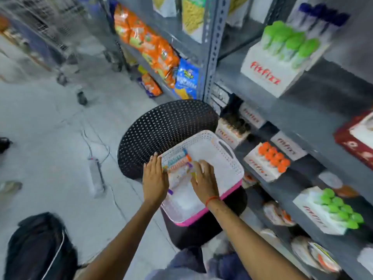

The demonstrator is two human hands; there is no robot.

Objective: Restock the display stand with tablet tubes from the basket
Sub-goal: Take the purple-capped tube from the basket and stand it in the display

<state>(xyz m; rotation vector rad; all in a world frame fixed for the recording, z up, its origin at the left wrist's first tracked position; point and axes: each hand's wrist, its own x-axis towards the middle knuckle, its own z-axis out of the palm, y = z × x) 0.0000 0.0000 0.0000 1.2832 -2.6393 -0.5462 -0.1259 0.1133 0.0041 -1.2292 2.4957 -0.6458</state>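
A white perforated basket (pixel 228 156) with a pink base sits on a black chair seat. Several tablet tubes (pixel 178 162) with orange, blue and purple caps lie in its left part. My left hand (pixel 154 178) rests flat on the basket's left rim, fingers touching the tubes. My right hand (pixel 203 178) lies palm down inside the basket over the tubes; whether it grips one is hidden. White display stands hold tubes on the grey shelves: green-capped (pixel 282 47), orange-capped (pixel 272 158) and a lower green-capped one (pixel 339 211).
The black perforated chair (pixel 161 130) stands against the shelf post (pixel 214 47). Snack bags (pixel 149 45) fill the left shelves. A power strip (pixel 95 174) and cable lie on the floor, a black bag (pixel 38 247) at lower left, a wheeled cage trolley (pixel 50 27) behind.
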